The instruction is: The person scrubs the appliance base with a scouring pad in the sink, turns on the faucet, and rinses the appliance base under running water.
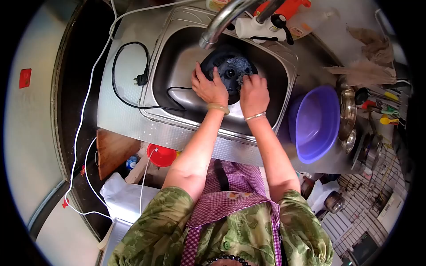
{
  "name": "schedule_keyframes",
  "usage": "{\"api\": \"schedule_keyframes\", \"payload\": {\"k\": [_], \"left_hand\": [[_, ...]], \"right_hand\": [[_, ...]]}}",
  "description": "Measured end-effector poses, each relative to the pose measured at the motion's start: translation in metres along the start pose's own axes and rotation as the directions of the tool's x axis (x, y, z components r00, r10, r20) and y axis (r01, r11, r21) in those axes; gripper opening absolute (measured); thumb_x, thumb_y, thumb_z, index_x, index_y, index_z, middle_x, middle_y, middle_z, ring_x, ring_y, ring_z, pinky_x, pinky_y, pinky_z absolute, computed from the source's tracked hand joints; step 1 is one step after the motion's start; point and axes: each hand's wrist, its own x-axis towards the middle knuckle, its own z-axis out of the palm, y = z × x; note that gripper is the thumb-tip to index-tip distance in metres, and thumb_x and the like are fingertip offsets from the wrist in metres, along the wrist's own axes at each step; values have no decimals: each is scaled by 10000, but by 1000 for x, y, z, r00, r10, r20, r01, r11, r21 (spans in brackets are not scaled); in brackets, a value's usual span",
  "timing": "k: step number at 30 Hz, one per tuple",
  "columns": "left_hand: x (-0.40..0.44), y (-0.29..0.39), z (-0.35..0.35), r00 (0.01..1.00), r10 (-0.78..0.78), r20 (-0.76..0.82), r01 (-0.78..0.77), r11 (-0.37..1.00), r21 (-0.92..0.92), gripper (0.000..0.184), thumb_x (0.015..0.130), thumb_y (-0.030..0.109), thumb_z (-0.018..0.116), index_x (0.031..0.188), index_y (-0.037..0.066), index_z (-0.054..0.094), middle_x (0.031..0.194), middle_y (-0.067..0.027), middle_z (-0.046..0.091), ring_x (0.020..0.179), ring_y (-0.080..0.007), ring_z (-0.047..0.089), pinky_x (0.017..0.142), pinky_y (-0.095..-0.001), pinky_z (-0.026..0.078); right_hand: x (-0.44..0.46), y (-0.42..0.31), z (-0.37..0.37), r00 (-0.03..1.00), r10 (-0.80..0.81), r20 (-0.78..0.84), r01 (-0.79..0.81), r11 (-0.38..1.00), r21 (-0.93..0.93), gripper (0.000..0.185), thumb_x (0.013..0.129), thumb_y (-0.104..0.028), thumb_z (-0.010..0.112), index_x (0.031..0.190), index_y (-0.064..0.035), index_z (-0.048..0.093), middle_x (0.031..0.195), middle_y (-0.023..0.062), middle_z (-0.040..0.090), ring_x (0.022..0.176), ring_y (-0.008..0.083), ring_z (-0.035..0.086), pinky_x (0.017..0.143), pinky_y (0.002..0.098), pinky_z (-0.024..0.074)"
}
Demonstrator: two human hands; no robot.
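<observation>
A round black appliance base (230, 62) sits in the metal sink (177, 55), its underside facing up, with whitish suds or wet marks on it. A black power cord runs from it over the sink's edge to a plug (141, 80) on the counter. My left hand (212, 90) grips the base's near left rim, thumb over the top and fingers at the side. Bent fingers close my right hand (254, 94) on a small greyish scourer (241, 80), pressed to the base's right part. Most of the scourer is hidden under the fingers.
Over the sink hangs a chrome faucet (217, 29) with a white body. A purple basin (315, 126) stands right of the sink, beside metal bowls (348, 108) and utensils. Bottles stand behind the faucet. White cables hang at left; a red bucket (161, 156) is below the counter.
</observation>
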Motion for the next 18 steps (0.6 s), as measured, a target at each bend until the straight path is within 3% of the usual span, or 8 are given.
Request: {"api": "schedule_keyframes", "payload": {"k": [9, 13, 14, 17, 18], "left_hand": [[-6, 1, 7, 999, 13, -33, -12, 1000, 15, 566, 930, 325, 680, 1422, 115, 494, 1395, -209, 488, 1264, -430, 462, 1050, -523, 377], [-2, 2, 6, 1000, 6, -29, -6, 1000, -8, 560, 942, 323, 666, 1421, 95, 488, 1390, -222, 485, 1270, -436, 456, 1059, -518, 368], [-4, 1, 6, 999, 21, -32, -21, 1000, -8, 559, 947, 336, 656, 1416, 83, 489, 1384, -228, 487, 1268, -437, 455, 1060, -515, 361], [-9, 2, 7, 999, 9, -50, -9, 1000, -9, 565, 955, 354, 644, 1413, 64, 484, 1380, -243, 478, 1262, -446, 455, 1061, -514, 359], [-8, 1, 9, 998, -17, -61, 16, 1000, -18, 570, 955, 356, 643, 1416, 63, 480, 1381, -245, 473, 1261, -449, 453, 1061, -515, 358]], "right_hand": [[-15, 13, 9, 986, 129, -109, -93, 952, 290, 247, 786, -8, 641, 1023, -53, 693, 1023, 92, 605, 953, 334, 563, 774, 432, 526], [-34, 16, 8, 986, 163, -19, -145, 918, 370, 256, 771, 2, 665, 1023, -36, 695, 1025, 105, 617, 952, 350, 564, 820, 445, 513], [-30, 22, 13, 975, 199, -95, -149, 912, 381, 232, 773, -7, 672, 1001, -30, 708, 996, 114, 623, 954, 352, 569, 839, 439, 509], [-8, 38, 30, 889, 442, -116, -345, 816, 464, 203, 772, -9, 677, 969, -27, 720, 983, 118, 631, 952, 344, 573, 847, 429, 507], [-7, 39, 33, 886, 447, -124, -343, 811, 473, 192, 767, -6, 675, 951, -15, 725, 970, 127, 631, 951, 339, 572, 835, 422, 505]]}}
